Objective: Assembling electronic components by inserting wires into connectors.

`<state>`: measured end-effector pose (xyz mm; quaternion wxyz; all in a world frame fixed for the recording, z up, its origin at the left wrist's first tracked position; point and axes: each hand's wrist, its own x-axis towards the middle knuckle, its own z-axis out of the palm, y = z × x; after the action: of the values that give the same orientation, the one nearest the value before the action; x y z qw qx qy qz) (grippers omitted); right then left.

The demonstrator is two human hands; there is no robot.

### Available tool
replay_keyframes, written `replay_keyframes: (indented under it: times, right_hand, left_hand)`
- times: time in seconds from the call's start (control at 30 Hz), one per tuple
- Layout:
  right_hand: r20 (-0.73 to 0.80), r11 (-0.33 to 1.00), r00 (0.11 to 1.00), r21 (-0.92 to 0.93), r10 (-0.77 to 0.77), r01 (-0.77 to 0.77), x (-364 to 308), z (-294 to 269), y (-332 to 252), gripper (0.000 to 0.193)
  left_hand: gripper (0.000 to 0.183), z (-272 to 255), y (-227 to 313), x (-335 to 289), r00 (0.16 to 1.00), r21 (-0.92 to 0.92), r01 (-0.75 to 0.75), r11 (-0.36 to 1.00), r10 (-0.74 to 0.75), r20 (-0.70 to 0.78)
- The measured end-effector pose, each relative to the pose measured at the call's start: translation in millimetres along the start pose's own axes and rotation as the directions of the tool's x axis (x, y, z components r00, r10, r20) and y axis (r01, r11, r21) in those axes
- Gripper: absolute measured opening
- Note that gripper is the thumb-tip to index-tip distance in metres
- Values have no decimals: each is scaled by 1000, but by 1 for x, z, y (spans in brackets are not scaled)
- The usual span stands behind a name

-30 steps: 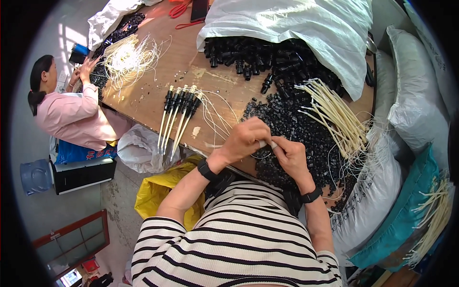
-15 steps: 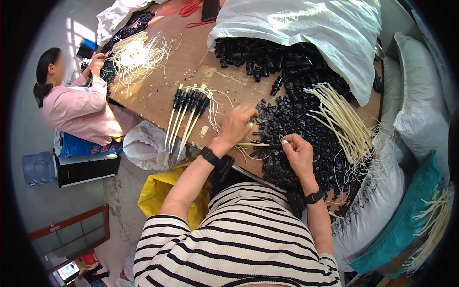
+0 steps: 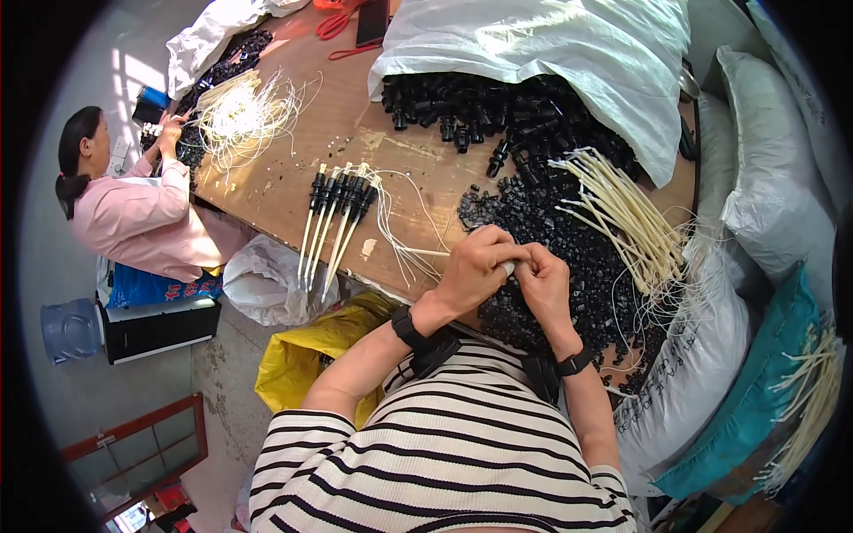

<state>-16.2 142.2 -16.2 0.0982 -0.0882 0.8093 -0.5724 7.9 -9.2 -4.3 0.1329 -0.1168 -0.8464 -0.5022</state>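
My left hand [image 3: 480, 274] and my right hand [image 3: 544, 282] meet fingertip to fingertip over a heap of small black parts [image 3: 577, 258]. A cream stick-like tube [image 3: 434, 252] pokes out to the left from behind my left hand, whose fingers are closed round it. My right hand is pinched closed against the left fingertips; what lies between them is hidden. To the left on the table lies a row of black fittings [image 3: 339, 191] with cream tubes and thin white wires. A bundle of cream tubes with wires [image 3: 617, 222] rests on the heap at the right.
A white sack [image 3: 533, 40] spills larger black fittings [image 3: 506, 115] at the back. A person in pink [image 3: 133, 218] works at the left beside a tangle of white wires [image 3: 240, 120]. White sacks [image 3: 773, 169] line the right edge; a yellow bag [image 3: 311, 355] hangs below the table.
My hands have come together from apart. The black fitting and wire loop seen at my right fingers are now hidden, with the tube showing left of my left hand. The view has shifted slightly.
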Motion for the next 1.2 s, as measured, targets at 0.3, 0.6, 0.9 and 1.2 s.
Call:
replay_keyframes:
  times: [0.3, 0.6, 0.9, 1.2]
  right_hand:
    - [-53, 1000, 998, -6, -19, 18, -1, 1, -6, 7]
    - [-90, 751, 840, -507, -535, 424, -4, 3, -7, 10]
    - [83, 951, 996, 309, -26, -1, -10, -10, -10, 10]
    - [148, 858, 886, -221, -440, 463, -8, -32, -16, 28]
  left_hand:
    - [33, 4, -2, 2, 982, 187, -171, 967, 183, -50]
    - [20, -2, -9, 2, 856, -365, 508, 780, -504, 113]
    - [26, -15, -13, 8, 994, -32, 111, 993, -112, -20]
    - [35, -23, -12, 7, 935, -11, 188, 982, -175, 310]
